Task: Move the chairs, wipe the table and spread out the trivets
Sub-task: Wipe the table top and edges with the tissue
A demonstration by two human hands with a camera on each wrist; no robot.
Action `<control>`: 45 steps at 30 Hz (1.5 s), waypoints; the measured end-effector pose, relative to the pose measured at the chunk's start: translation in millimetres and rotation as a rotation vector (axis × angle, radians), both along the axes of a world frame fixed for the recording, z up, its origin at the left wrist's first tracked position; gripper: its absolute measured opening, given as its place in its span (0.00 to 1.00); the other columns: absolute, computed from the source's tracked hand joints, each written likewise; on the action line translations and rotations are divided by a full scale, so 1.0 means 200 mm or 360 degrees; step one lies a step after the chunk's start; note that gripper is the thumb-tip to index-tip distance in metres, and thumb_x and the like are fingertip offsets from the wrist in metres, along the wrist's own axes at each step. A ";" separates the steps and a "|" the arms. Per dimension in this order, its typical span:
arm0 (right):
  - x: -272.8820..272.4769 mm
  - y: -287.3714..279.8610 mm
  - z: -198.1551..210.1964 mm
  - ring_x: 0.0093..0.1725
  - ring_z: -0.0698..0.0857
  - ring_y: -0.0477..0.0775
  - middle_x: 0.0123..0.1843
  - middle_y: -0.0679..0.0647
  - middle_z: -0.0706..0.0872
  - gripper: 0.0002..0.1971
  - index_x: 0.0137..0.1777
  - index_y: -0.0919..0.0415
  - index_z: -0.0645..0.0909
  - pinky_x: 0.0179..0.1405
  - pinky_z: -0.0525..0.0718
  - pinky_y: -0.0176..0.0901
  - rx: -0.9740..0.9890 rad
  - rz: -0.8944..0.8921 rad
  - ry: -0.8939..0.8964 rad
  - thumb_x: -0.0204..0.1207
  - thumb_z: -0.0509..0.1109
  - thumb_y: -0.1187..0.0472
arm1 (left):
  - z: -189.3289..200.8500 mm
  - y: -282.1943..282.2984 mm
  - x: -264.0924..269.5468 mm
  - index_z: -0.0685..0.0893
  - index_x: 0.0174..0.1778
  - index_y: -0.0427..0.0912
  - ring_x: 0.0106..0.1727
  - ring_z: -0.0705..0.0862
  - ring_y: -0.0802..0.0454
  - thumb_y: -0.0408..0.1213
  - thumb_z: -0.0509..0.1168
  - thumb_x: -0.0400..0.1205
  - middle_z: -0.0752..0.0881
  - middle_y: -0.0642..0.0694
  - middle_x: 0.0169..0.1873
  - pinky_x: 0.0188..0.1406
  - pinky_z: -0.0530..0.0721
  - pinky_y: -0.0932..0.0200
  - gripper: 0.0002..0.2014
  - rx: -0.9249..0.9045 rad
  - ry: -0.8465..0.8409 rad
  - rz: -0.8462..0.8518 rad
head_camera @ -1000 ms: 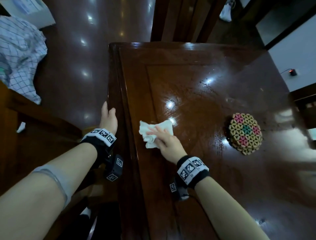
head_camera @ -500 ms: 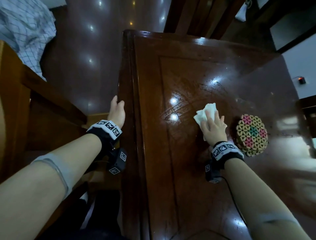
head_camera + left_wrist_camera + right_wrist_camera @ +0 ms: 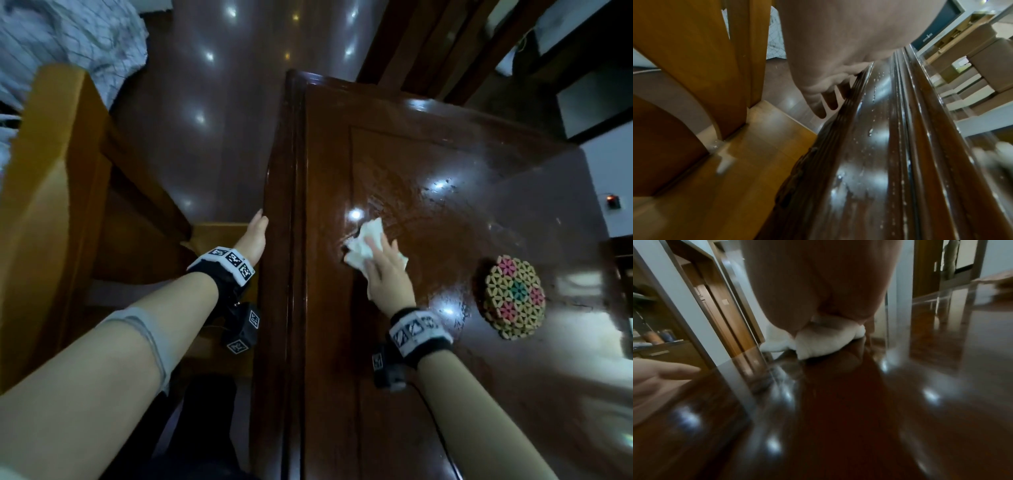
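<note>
The dark, glossy wooden worktop (image 3: 445, 212) fills the right side of the room from where I stand, its surface streaked with damp smears and bright with ceiling-light reflections. To its left is a polished dark floor (image 3: 212, 120), and a light brown wooden chair (image 3: 51, 205) stands pulled back from the worktop's left edge, its seat just beside that edge. A checked white cloth (image 3: 68, 37) lies heaped beyond the chair at the far left.

Near the right edge of the worktop rests a round trivet (image 3: 515, 296) made of small wooden pieces in a flower pattern, pink, green and pale; whether it is one or a stack I cannot tell. It sits well apart from the wiping.

The person's left hand (image 3: 255, 236) rests against the worktop's moulded left edge, fingers (image 3: 821, 104) straight and loose, holding nothing; from the left wrist the fingertips hang down alongside the grooved rim. The right hand (image 3: 385, 270) lies flat on the worktop, towards the middle, between the left edge and the trivet, pressing down a crumpled white cloth (image 3: 363, 245). Its fingers are spread and mostly straight over the cloth, which bunches out past the fingertips and under the palm; in the right wrist view the white folds (image 3: 818, 340) squeeze out beneath the hand onto the shiny wood. Both wrists carry black bands with black-and-white square markers.
</note>
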State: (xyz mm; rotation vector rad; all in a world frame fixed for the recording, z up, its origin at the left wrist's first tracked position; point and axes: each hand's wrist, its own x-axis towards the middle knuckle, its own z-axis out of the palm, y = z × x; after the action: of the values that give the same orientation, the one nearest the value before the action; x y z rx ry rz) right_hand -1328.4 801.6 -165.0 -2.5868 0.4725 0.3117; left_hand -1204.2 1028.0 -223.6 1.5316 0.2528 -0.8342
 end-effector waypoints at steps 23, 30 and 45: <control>0.86 0.35 -0.10 0.76 0.65 0.72 0.74 0.59 0.73 0.23 0.80 0.54 0.66 0.74 0.69 0.64 -0.0573 0.0864 -0.0067 0.85 0.56 0.59 | -0.32 0.07 -0.05 0.62 0.82 0.55 0.78 0.69 0.54 0.66 0.52 0.69 0.69 0.54 0.78 0.80 0.63 0.48 0.43 -0.0141 0.0201 0.0012; 0.27 0.49 -0.06 0.81 0.60 0.71 0.78 0.60 0.69 0.25 0.82 0.55 0.62 0.79 0.64 0.61 -0.0585 0.0837 -0.0021 0.85 0.57 0.61 | 0.06 0.16 -0.30 0.55 0.84 0.48 0.83 0.59 0.48 0.48 0.45 0.89 0.60 0.49 0.83 0.81 0.55 0.51 0.26 0.0216 0.0138 0.0013; -1.46 1.01 -0.07 0.83 0.58 0.69 0.79 0.52 0.67 0.40 0.82 0.50 0.63 0.78 0.50 0.57 -0.0536 0.0425 0.0093 0.71 0.69 0.75 | 0.15 0.46 -1.19 0.49 0.85 0.50 0.82 0.60 0.43 0.47 0.45 0.89 0.57 0.47 0.84 0.79 0.58 0.44 0.27 0.0298 -0.0056 -0.0280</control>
State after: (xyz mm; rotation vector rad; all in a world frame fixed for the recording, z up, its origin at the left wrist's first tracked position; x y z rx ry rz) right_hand -1620.5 1003.7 -179.9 -2.9827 0.2104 0.4307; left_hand -1442.2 1120.2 -192.8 1.7612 0.1756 -0.9420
